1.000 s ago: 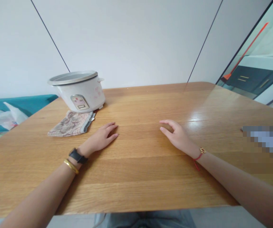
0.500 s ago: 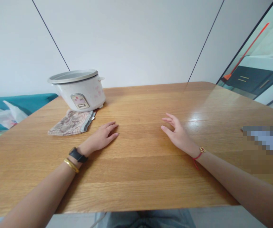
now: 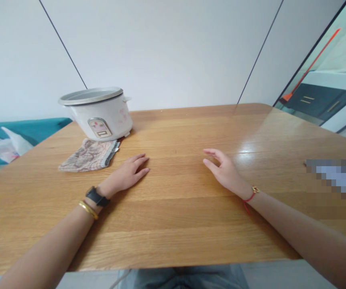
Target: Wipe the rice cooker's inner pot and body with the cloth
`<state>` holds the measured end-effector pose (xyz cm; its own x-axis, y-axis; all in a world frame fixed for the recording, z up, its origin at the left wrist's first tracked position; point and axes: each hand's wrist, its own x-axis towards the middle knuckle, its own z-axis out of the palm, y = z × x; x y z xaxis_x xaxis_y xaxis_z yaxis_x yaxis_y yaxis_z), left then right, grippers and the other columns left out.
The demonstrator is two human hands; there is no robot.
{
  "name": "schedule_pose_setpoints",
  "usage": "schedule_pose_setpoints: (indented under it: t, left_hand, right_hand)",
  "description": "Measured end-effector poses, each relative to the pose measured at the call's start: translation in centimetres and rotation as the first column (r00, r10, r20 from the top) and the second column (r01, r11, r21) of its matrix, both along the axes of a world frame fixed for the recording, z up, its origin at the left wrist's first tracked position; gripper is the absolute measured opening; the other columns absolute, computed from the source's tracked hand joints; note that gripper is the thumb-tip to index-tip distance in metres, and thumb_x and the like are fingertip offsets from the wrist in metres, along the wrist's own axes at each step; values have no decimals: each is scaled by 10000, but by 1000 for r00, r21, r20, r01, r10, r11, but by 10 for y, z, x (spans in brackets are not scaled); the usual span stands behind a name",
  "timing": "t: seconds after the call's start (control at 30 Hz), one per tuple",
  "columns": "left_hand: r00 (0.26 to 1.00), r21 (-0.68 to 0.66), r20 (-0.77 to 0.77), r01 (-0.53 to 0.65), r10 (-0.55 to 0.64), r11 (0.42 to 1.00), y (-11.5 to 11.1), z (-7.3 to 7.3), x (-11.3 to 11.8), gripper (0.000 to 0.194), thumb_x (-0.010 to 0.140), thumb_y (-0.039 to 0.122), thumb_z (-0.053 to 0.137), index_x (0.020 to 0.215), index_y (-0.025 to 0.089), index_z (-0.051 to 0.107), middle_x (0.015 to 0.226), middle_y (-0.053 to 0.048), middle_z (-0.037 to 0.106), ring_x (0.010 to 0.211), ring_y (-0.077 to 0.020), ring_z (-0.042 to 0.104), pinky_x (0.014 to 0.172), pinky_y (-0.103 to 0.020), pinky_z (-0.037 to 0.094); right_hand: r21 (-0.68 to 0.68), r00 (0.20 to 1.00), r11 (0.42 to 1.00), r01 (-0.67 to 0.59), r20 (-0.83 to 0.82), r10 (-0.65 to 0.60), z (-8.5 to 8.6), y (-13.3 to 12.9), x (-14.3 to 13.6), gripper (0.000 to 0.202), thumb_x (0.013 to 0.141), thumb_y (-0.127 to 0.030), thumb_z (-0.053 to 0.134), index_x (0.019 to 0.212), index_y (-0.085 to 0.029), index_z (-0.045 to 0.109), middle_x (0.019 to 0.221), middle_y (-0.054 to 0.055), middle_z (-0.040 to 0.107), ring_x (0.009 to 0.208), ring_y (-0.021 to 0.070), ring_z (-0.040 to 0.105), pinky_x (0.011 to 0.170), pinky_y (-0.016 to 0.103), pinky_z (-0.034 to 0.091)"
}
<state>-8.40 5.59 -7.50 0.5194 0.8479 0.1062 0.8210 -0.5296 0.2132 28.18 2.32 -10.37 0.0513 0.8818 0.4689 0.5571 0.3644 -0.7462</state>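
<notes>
My left hand (image 3: 129, 173) lies palm down on the wooden table (image 3: 173, 216), fingers stretched out and holding nothing. Just beyond it, to the left, is a folded patterned cloth (image 3: 88, 155) with a brown and pink print and a small white tag. Behind the cloth stands a white rice cooker (image 3: 99, 114) with a grey rim and no lid on it; its inside is mostly hidden. My right hand (image 3: 223, 169) is on its side at or just over the table, thumb apart from slightly curved fingers, with nothing in it.
At the right edge lies a pixelated flat item (image 3: 338, 176). A white plastic bag (image 3: 9, 146) rests on a teal seat (image 3: 43, 130) beyond the table's left edge. A white wall rises behind the table. An orange-handled broom (image 3: 314, 62) leans at the far right.
The fingers of my right hand have drawn closer together and curved slightly. My left hand stays in place. The whole view has shifted very slightly.
</notes>
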Motion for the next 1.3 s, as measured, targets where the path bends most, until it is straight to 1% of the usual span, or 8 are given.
schedule_pose_setpoints:
  t: [0.17,0.37,0.6,0.87,1.1,1.3]
  left_hand:
    - [1000,-5,-8,-5,5,1000,0,0,0,663,997,580,359,1444,119,521,1554,-156,433,1423,-268,425,1212,-400,297]
    - [1000,-3,-8,-2,2,1000,0,1,1,654,998,570,363,1448,121,517,1555,-154,431,1422,-266,425,1213,-392,293]
    - [1000,3,-5,-2,2,1000,0,-1,0,650,998,572,363,1441,124,524,1550,-157,439,1418,-278,431,1208,-411,309]
    - [1000,-4,2,-8,8,1000,-1,0,0,646,996,566,366,1441,124,521,1548,-162,440,1416,-286,435,1203,-432,320]
    - [1000,-30,-7,-14,14,999,-4,4,3,645,997,548,360,1443,110,519,1556,-167,426,1435,-279,408,1213,-419,299]
    - [1000,-19,-11,-11,11,1000,-3,3,2,636,999,547,356,1442,121,519,1558,-157,427,1438,-271,403,1215,-415,292]
  right_hand:
    - [-2,1000,1000,-10,13,10,2,0,0,334,871,-377,603,1155,-209,654,1240,115,684,1188,270,619,1086,513,447]
    - [40,998,999,-30,57,27,6,-2,0,245,877,-352,590,1044,-208,697,1122,97,725,1090,246,660,1030,470,490]
    - [42,997,998,-48,56,46,6,-2,-1,194,880,-329,590,977,-214,713,1076,86,741,1048,236,675,994,454,508]
    - [26,996,997,-68,52,66,6,-2,-1,172,891,-333,592,940,-224,715,1046,75,744,1024,232,678,972,449,515]
    - [12,995,997,-76,58,75,6,-2,-1,168,899,-341,595,931,-231,717,1040,68,749,1010,228,685,963,445,520]
    - [10,996,997,-75,59,74,6,-2,-1,183,897,-352,590,920,-224,719,1017,69,751,992,225,685,953,439,523]
